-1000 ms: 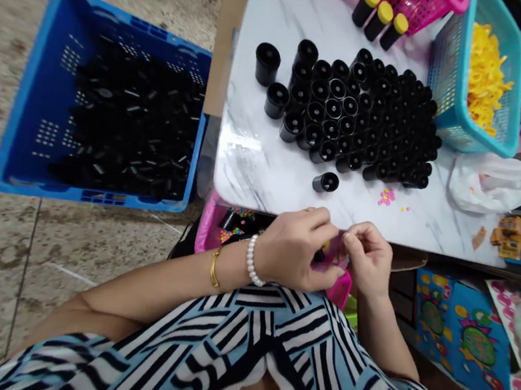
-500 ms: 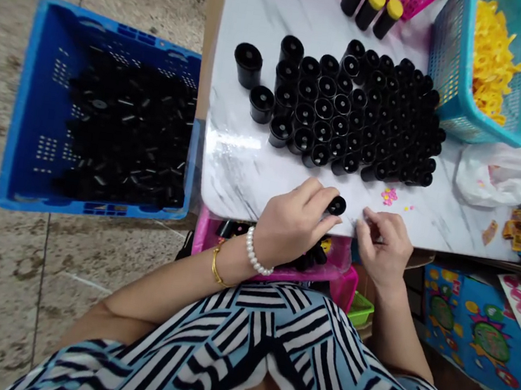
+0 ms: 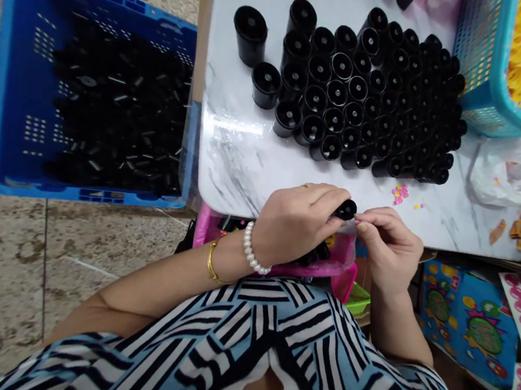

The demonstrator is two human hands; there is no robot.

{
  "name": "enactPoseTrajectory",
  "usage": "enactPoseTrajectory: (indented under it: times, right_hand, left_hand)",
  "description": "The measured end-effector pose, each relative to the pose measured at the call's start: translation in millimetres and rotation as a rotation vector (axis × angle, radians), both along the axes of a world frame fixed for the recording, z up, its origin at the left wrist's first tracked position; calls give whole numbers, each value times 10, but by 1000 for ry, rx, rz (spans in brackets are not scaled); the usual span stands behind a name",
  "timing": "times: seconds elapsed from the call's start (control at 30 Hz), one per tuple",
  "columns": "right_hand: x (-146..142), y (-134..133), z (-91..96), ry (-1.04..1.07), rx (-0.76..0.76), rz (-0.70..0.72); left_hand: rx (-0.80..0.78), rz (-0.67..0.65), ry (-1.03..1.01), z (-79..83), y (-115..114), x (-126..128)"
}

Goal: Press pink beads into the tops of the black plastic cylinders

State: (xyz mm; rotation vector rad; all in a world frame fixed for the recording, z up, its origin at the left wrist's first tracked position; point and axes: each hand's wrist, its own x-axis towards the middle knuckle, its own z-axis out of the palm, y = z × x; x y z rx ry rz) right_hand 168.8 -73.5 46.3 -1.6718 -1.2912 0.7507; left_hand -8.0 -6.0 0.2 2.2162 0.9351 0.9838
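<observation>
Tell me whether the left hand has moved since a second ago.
Yes: forward. Against the near edge of the table, the left hand now reaches farther over it.

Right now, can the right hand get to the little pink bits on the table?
Probably yes. The right hand is close by, on the person's side of the pink bits, and nothing seems to stand between. It may need to leave the black tube in the left hand first.

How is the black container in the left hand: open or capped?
Open: the black container in the left hand shows an uncovered rim and dark hollow.
</observation>
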Motion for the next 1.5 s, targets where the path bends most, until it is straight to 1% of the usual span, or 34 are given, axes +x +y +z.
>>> enactPoseTrajectory:
  times: [0.1, 0.17, 0.23, 0.37, 0.43, 0.53, 0.63, 0.77, 0.9, 0.97, 1.07, 1.2, 1.3, 1.43, 1.5]
  right_hand:
    - [-92, 118, 9, -24, 17, -11]
    - [-118, 151, -11, -5, 25, -28]
    - [-124, 151, -33, 25, 15, -48]
    - [-129, 99, -45, 94, -63, -73]
    - [-145, 77, -35, 48, -49, -80]
    - [-176, 80, -29, -74, 25, -96]
    - [-190, 111, -56, -84, 29, -102]
    - [-188, 120, -107, 66, -31, -142]
    - [-172, 116, -117, 189, -105, -193]
    - [-145, 149, -107, 323, -210, -188]
    - [-92, 251, -71, 499, -369, -110]
    - [-7, 392, -27, 535, -448, -27]
    - [50, 432, -23, 574, -516, 26]
    - [88, 457, -30, 579, -534, 22]
    - [84, 473, -15, 554, -561, 14]
  left_hand:
    - [-11, 2, 7, 11, 2, -3]
    - [-28, -14, 8, 14, 2, -8]
    - [-47, -28, 7, 13, -1, -14]
    - [-69, -35, 7, 10, -1, -32]
    - [-50, -41, 5, 9, 5, -40]
    - [-9, -53, -2, 4, 14, -48]
    - [-4, -50, -1, -6, 16, -48]
    - [-6, -55, 1, -2, 15, -50]
    - [-7, -49, -13, 30, 23, -54]
    - [-19, -60, -7, 39, 30, -58]
    - [-33, -83, 3, 35, 35, -68]
    - [-72, -68, -33, 6, 27, -52]
    - [-80, -42, -39, -8, 15, -22]
    - [-42, -18, -1, -1, 23, -21]
    - [-52, -18, 33, 12, 34, -35]
